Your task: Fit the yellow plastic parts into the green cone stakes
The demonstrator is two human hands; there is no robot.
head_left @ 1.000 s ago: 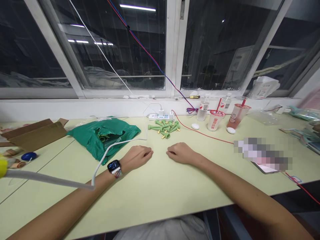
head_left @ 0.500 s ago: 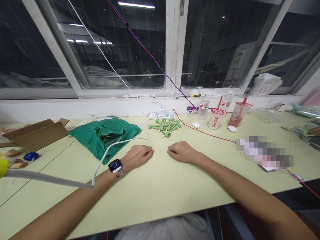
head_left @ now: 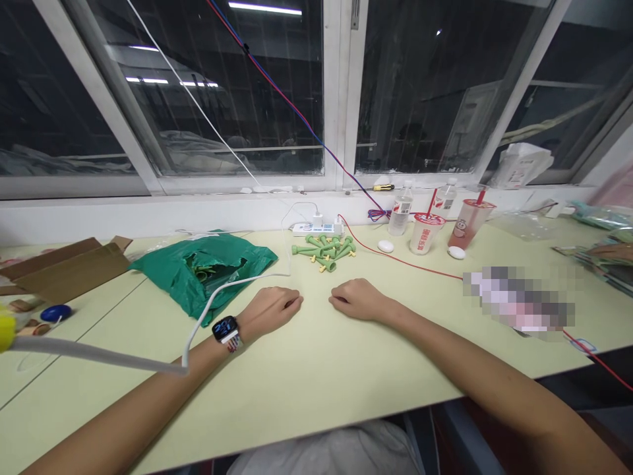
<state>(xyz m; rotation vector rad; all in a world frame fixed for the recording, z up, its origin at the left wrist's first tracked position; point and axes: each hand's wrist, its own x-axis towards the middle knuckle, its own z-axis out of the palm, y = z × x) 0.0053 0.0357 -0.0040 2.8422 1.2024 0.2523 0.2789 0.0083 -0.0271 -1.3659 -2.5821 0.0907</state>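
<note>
My left hand (head_left: 270,309) rests on the pale green tabletop (head_left: 316,376), its fingers loosely curled and holding nothing, with a black smartwatch (head_left: 225,329) on the wrist. My right hand (head_left: 359,299) lies curled and empty a short gap away. Beyond both hands is a loose pile of green plastic spikes with yellow pieces (head_left: 324,251), untouched. A green plastic bag (head_left: 202,277) lies to the left of the pile, with something green inside. A white cable (head_left: 247,280) runs across the bag's lower edge, close to my left hand.
Behind the spikes stand a white power strip (head_left: 316,229), plastic bottles (head_left: 401,210) and lidded drink cups (head_left: 423,233). A red wire (head_left: 395,259) crosses the table. A cardboard box (head_left: 64,267) and blue lid (head_left: 56,313) sit left. Window frames (head_left: 346,99) bound the far side.
My hands have not visibly moved on the table. The whole scene sits slightly higher in the picture, from a small movement of my head.
</note>
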